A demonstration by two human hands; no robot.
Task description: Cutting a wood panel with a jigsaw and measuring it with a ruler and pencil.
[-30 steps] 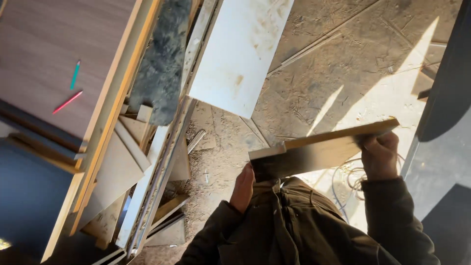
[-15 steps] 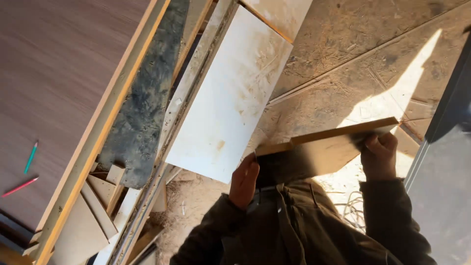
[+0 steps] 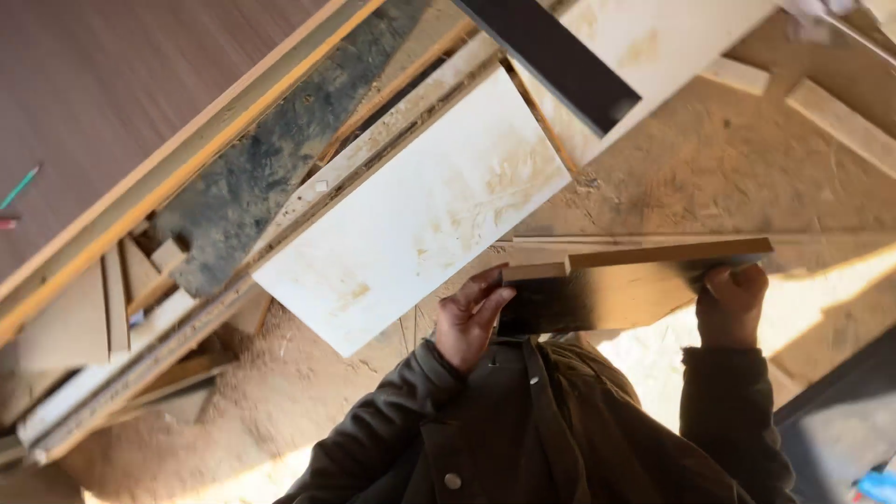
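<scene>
Single view only. The head-worn camera looks steeply down past the wearer's chest at a sawdust-covered floor (image 3: 747,159). The left hand (image 3: 471,317) and right hand (image 3: 731,303) appear close, at lower centre. Stacked boards (image 3: 411,215) fill the frame's upper left.

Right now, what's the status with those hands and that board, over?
Left hand and right hand: grip on opposite ends of flat brown wooden board. Board level, above sawdust-covered floor. White dusty rectangular panel lies beside left hand.

A woodworking shop: sawdust floor (image 3: 308,411), stacked offcuts (image 3: 103,308), panels (image 3: 420,215).
</scene>
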